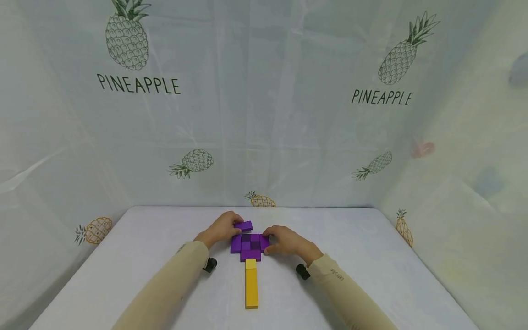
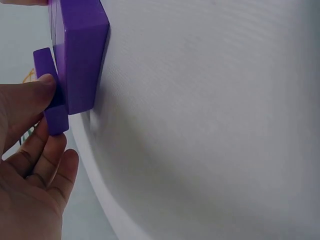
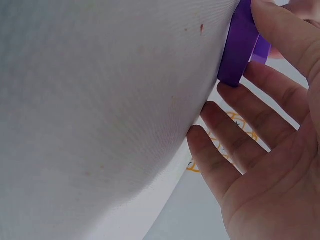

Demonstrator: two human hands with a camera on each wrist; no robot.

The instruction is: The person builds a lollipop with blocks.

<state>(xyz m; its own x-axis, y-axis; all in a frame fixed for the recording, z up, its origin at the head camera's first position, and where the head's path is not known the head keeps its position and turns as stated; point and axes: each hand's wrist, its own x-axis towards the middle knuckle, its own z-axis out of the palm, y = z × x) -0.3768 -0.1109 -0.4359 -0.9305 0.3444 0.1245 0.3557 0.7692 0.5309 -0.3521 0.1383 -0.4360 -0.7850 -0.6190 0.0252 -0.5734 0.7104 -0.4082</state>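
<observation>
My left hand [image 1: 223, 226] pinches a purple block [image 1: 245, 226] between thumb and fingers, just past the far side of a flat group of purple blocks [image 1: 250, 255]. In the left wrist view the pinched block [image 2: 56, 116] is a slim bar, beside a larger purple block [image 2: 84, 67] on the table. At the group's right side, my right hand [image 1: 287, 240] holds the end purple block [image 1: 264, 244] between thumb and fingertips. The right wrist view shows this block [image 3: 238, 52] resting on the table, its far part hidden by the thumb.
A line of yellow blocks [image 1: 251, 288] runs from the group's near side toward me. Everything lies on a white-covered table [image 1: 165, 284]. Behind it hangs a pale curtain [image 1: 264, 114] printed with pineapples. A black wrist device [image 1: 303, 272] sits under the right sleeve.
</observation>
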